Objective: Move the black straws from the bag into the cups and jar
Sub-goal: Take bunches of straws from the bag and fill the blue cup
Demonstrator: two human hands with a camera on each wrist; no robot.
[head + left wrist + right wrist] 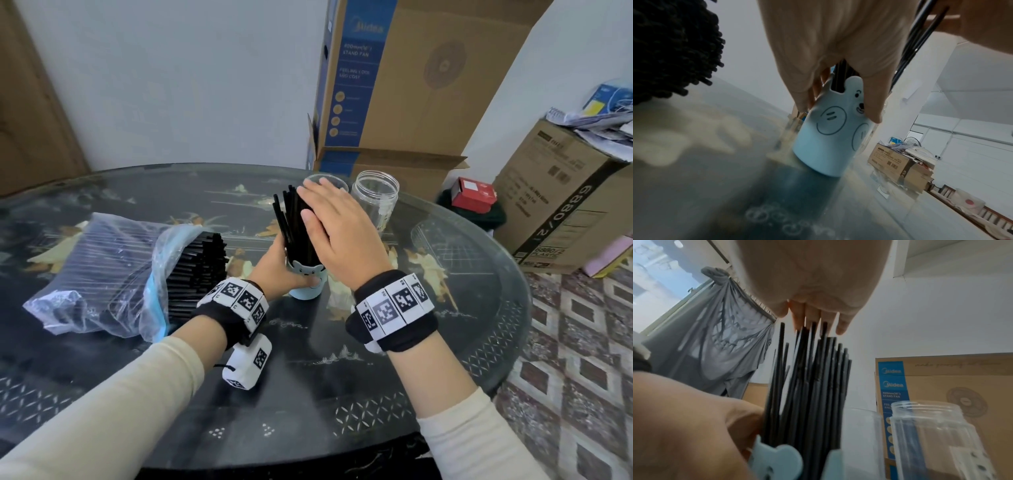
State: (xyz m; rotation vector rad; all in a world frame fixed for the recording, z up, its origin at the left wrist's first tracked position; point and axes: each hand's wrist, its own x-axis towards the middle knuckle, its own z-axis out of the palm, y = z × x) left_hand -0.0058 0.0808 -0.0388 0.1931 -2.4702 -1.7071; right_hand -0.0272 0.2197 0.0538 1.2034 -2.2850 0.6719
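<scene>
At the left side of the desk (445,359) lies the clear plastic bag (102,260), its mouth turned toward the middle, still packed with a thick stack of black straws (197,270) whose ends stick out of the opening. By that, most of the job is left.

Just right of the bag, near the middle of the desk, the left hand (275,265) has its grip wrapped round the pale blue bear cup (830,129), thumb on the front and fingers behind, steadying it upright on the glass. A bundle of straws (809,386) already stands in this cup, fanned a little and uneven in height.

The right hand (337,228) is flat over the tops of that bundle, fingers straight and together, grip wide and holding nothing; it seems to be tapping or pressing the straws level. So I judge the first container is about filled and is being tidied.

Behind the right hand, toward the far edge, stands a clear cup (330,181), partly hidden, with no straws visible in it. Just right of it is the clear jar (376,202), lid off, which looks empty too. Both remain to be filled from the bag.
</scene>
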